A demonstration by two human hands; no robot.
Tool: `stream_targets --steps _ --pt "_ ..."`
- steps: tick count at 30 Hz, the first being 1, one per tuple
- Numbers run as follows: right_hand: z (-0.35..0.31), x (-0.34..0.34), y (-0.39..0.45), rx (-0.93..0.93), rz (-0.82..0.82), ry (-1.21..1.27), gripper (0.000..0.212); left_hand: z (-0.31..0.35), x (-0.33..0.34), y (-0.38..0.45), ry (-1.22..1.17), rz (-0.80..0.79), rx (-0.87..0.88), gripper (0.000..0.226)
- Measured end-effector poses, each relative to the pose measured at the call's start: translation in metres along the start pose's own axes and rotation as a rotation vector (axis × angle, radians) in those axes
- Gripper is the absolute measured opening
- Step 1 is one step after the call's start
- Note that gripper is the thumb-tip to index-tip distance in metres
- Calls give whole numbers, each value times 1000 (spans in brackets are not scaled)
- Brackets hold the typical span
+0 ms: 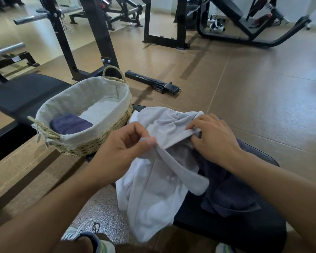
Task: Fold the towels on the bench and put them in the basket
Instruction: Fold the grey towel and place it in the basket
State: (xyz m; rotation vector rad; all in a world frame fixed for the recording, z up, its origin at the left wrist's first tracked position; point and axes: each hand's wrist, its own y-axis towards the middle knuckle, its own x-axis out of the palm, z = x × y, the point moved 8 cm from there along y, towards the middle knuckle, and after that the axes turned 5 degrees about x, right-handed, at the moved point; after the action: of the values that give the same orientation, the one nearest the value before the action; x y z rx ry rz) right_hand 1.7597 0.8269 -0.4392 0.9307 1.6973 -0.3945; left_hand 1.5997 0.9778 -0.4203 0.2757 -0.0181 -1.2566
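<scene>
Pinching the white towel's (153, 181) hem with closed fingers, the left hand (120, 145) and right hand (212, 136) lift it over the bench (244, 232), likely finding corners to fold, basket (91, 143) waiting just beside.

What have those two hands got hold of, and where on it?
The left hand and right hand both pinch the top hem of the pale grey towel; the rest hangs loose.

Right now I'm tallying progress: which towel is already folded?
The dark blue towel lying in the basket; the white towel and dark towel remain rumpled on the bench.
</scene>
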Motion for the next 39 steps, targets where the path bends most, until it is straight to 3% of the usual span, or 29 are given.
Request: stream_targets --steps 5,9,12,14,17,21,25,28,29,31,33,36,39 --pt "8 5 10 57 43 -104 24 -3 -14 4 299 130 -30 68" --pt "3 -5 15 92 178 121 24 1 -15 4 418 181 -29 58" --pt "-36 -46 0 -104 465 366 24 -2 -10 2 668 105 -12 55" --pt "-66 -62 -18 -312 544 445 21 -1 -8 1 740 98 27 48" --pt "-84 -58 -30 -406 399 509 16 6 -8 1 650 148 100 22" --pt "-51 -23 -4 -127 4 344 9 4 -37 3 445 401 -20 26" --pt "-24 13 0 -54 -294 68 9 -13 -64 1 407 584 -153 25" --pt "-2 14 2 131 -232 57 15 -20 -72 3 361 607 -183 8" --pt "4 8 6 180 -175 112 14 -20 -71 2 352 604 -183 15" --pt "12 3 13 274 -147 240 8 -11 -65 3 475 548 -81 35" --pt "15 7 13 355 -227 381 9 5 -46 4 736 392 -10 29" --pt "8 22 1 382 -391 557 18 -11 -12 -4 1155 18 -256 63" --pt "-2 25 -5 222 -433 452 34 -33 -1 -22 1452 -212 -479 79"
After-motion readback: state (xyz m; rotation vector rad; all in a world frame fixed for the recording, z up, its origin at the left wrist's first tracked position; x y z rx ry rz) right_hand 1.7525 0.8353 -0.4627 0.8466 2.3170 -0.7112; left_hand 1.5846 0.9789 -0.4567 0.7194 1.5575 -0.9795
